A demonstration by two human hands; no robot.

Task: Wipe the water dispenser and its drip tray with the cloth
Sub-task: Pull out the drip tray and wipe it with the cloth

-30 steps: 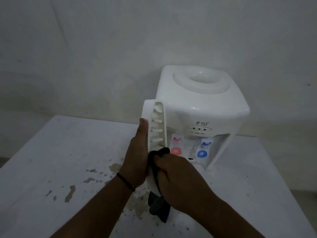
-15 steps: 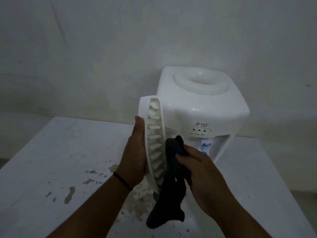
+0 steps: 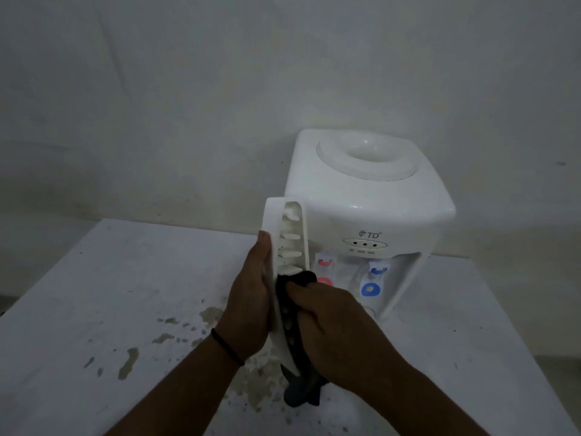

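Observation:
A white tabletop water dispenser [image 3: 371, 202] stands at the back of the table, with a red tap [image 3: 325, 280] and a blue tap [image 3: 371, 289] in its front recess. The white slotted drip tray [image 3: 287, 240] is out of the dispenser and stands on end in front of it. My left hand [image 3: 251, 297] grips the tray's left side. My right hand [image 3: 333, 328] holds a dark cloth [image 3: 298, 357] and presses it against the lower half of the tray's slotted face. The cloth's tail hangs below the tray.
The white table [image 3: 125, 278] carries wet stains and chipped spots [image 3: 129, 361] under and left of my hands. A plain wall [image 3: 188, 105] stands close behind the dispenser. The table's right edge [image 3: 515, 335] runs just right of the dispenser.
My right hand has slid the cloth down the tray's slotted face, from the middle to the lower half, uncovering the red tap. The left hand keeps its hold on the tray.

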